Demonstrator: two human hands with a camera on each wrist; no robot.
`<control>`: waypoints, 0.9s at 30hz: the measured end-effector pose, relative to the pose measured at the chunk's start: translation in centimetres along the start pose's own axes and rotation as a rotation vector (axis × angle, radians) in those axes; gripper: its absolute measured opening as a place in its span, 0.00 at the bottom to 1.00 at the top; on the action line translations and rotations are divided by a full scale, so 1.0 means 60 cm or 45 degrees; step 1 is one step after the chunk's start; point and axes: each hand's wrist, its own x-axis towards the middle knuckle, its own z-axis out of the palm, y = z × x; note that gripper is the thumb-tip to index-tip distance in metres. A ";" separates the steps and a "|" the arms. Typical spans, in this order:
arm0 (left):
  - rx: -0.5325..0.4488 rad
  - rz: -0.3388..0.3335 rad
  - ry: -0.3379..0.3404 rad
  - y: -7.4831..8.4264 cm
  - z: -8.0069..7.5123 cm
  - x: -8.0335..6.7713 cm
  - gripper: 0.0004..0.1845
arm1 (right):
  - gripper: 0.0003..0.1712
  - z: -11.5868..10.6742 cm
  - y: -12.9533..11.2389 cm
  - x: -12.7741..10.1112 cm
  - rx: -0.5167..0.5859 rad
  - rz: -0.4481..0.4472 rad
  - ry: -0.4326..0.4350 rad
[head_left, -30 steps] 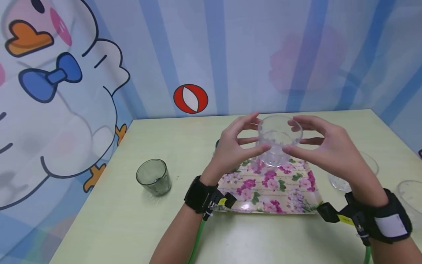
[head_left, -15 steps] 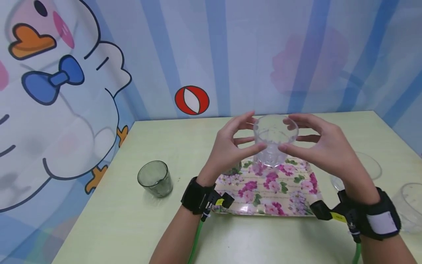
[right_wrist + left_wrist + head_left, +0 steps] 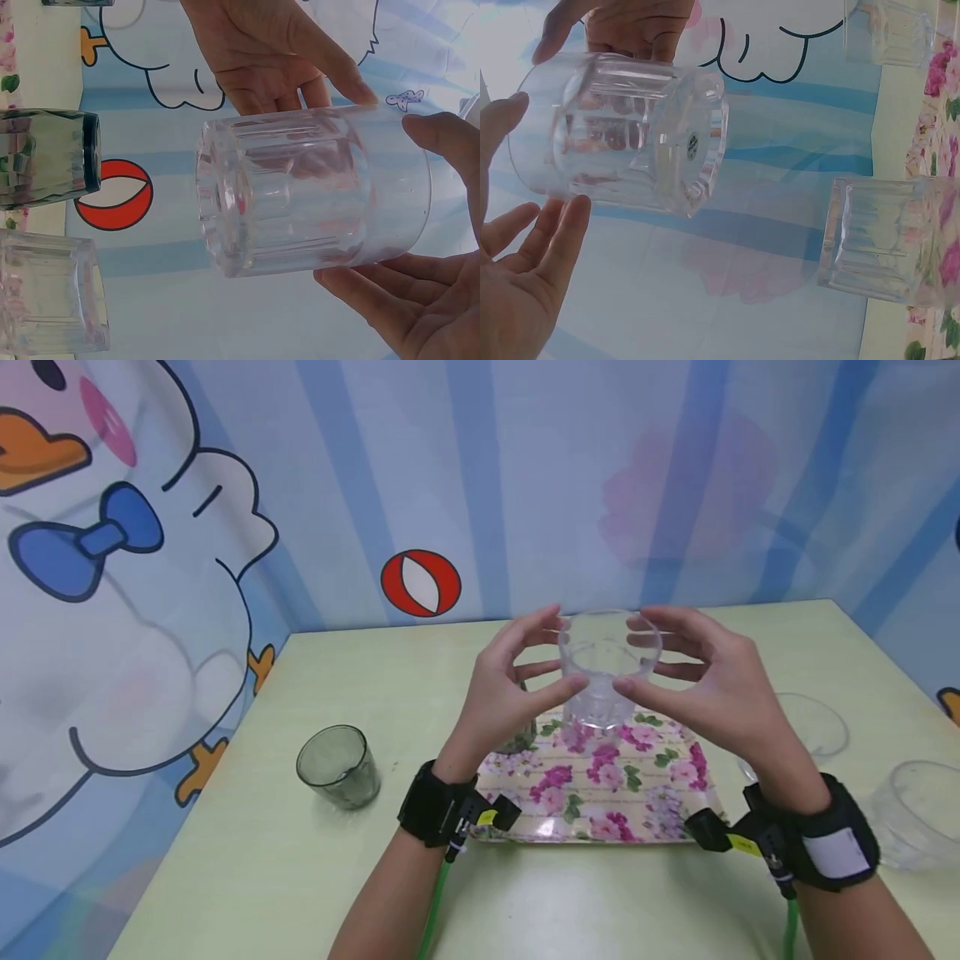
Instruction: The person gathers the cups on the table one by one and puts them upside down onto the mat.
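Observation:
Both hands hold one clear glass tumbler (image 3: 609, 664) up over the floral tray (image 3: 600, 806). My left hand (image 3: 504, 697) grips its left side, thumb toward me and fingers spread round the wall. On the opposite side my right hand (image 3: 697, 681) does the same. The tumbler is upright, and the right wrist view shows its thick faceted base (image 3: 225, 199) and plain upper wall. On the tray, a green glass (image 3: 45, 157) stands partly hidden behind my left hand in the head view. A clear glass (image 3: 52, 292) is beside it on the tray.
Left of the tray, another green glass (image 3: 339, 768) stands on the pale table (image 3: 247, 860). To the right are two clear glasses, one (image 3: 813, 727) partly behind my right forearm and one (image 3: 918, 818) near the frame edge. A cartoon-printed backdrop (image 3: 525, 485) rises behind the table.
Both hands have drifted slightly left with the tumbler, keeping their grip. The head view has also shifted a little, and the green glass on the tray shows more.

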 end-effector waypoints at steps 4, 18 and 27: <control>0.004 0.035 0.027 -0.001 0.000 -0.002 0.37 | 0.40 0.005 0.001 0.002 0.057 -0.048 0.031; 0.076 -0.215 -0.152 -0.011 0.019 -0.003 0.49 | 0.40 0.005 -0.004 0.000 0.092 -0.110 0.137; -0.026 -0.242 -0.208 -0.017 0.030 -0.007 0.49 | 0.40 0.015 -0.001 -0.001 0.143 -0.119 0.102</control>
